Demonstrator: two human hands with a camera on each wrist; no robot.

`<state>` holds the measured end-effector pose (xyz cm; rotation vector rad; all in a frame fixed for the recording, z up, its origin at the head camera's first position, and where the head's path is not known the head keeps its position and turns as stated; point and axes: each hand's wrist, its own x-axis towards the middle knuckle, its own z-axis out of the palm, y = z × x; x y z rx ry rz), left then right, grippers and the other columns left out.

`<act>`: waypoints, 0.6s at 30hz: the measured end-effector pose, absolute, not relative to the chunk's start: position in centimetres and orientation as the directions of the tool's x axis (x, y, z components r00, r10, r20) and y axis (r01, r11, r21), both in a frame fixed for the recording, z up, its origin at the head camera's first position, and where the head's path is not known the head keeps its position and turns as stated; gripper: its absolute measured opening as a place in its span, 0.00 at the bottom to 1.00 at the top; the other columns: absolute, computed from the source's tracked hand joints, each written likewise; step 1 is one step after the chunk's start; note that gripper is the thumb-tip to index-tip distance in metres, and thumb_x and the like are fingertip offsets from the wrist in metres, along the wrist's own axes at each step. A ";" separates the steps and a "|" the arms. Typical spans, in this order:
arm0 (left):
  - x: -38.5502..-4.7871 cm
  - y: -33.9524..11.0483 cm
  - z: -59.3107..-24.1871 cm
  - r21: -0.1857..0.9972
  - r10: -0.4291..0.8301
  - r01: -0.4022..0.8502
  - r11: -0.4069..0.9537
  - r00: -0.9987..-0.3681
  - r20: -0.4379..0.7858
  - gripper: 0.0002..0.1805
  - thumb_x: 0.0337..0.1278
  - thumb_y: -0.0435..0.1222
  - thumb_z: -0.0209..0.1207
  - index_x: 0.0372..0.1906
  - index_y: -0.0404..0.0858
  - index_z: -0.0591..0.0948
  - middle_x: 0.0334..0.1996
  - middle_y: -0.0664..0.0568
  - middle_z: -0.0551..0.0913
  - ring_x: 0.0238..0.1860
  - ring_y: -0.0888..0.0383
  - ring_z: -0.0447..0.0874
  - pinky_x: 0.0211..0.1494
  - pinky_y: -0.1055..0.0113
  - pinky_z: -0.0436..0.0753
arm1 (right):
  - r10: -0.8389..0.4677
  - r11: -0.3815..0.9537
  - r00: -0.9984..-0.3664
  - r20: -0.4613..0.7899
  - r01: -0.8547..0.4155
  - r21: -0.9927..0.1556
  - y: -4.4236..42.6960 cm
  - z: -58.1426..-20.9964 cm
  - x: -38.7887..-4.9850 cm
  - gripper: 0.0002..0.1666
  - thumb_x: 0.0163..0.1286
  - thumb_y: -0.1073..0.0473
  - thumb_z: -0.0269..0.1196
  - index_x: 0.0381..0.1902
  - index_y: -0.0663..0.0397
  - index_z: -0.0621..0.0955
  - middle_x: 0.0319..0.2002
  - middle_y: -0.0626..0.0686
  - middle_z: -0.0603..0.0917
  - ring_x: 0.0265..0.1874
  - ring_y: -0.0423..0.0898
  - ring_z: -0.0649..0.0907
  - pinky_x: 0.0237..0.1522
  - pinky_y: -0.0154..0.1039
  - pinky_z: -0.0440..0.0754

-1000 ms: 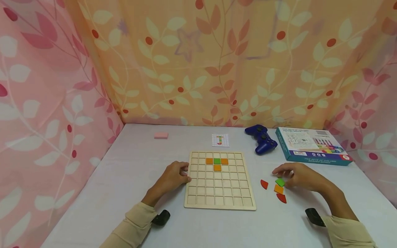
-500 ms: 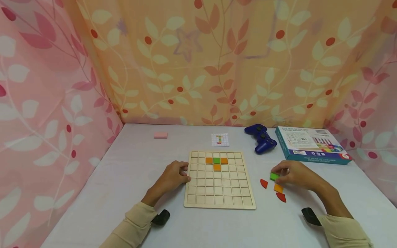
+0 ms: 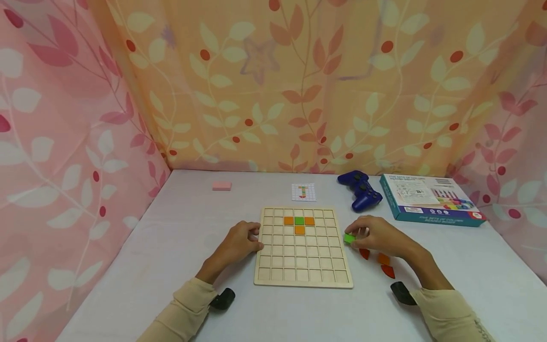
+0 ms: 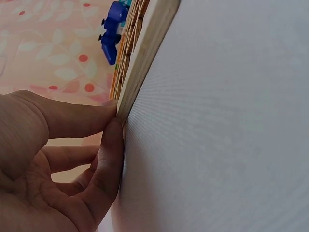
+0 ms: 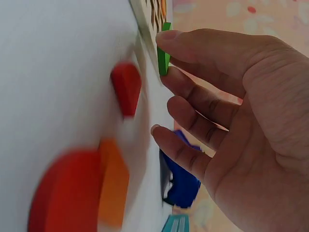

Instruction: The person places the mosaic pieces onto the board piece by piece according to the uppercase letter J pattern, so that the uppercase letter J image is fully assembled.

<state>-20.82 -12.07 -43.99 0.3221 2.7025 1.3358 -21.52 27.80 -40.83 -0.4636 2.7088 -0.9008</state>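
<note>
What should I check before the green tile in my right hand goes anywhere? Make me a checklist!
1. Green tile pinched by your right hand: ok.
2. Board steadied: ok, your left hand holds its left edge.
3. Square under the lowest orange tile on the grid bare: ok.
4. Picture card showing: ok, pattern up behind the board.
5. Green tile over the grid: not ok, it's by the right edge.
6. Green tile clear of the edge: cannot tell.

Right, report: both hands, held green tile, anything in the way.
Left hand pinching grid board by left edge. Right hand pinching green tile near board's right edge. No obstruction seen.
</note>
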 end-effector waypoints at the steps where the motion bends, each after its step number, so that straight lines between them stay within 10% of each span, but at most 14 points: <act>1: -20.8 -12.1 -44.0 0.795 0.238 0.143 0.590 -0.971 -0.003 0.33 0.53 0.27 0.74 0.66 0.24 0.79 0.47 0.46 0.82 0.44 0.56 0.84 0.47 0.61 0.85 | -0.383 0.750 -0.915 -0.129 -0.226 -0.622 27.3 -40.8 -21.7 0.19 0.64 0.57 0.75 0.53 0.53 0.89 0.41 0.47 0.86 0.40 0.48 0.79 0.36 0.36 0.82; 18: -20.9 -12.0 -44.1 0.800 0.232 0.129 0.586 -0.973 -0.013 0.33 0.54 0.27 0.74 0.67 0.25 0.79 0.47 0.46 0.82 0.44 0.56 0.84 0.48 0.61 0.85 | -0.568 0.667 -0.821 -0.046 -0.428 -0.610 20.1 -41.1 -23.7 0.15 0.66 0.57 0.76 0.50 0.50 0.92 0.41 0.44 0.86 0.44 0.47 0.77 0.49 0.41 0.77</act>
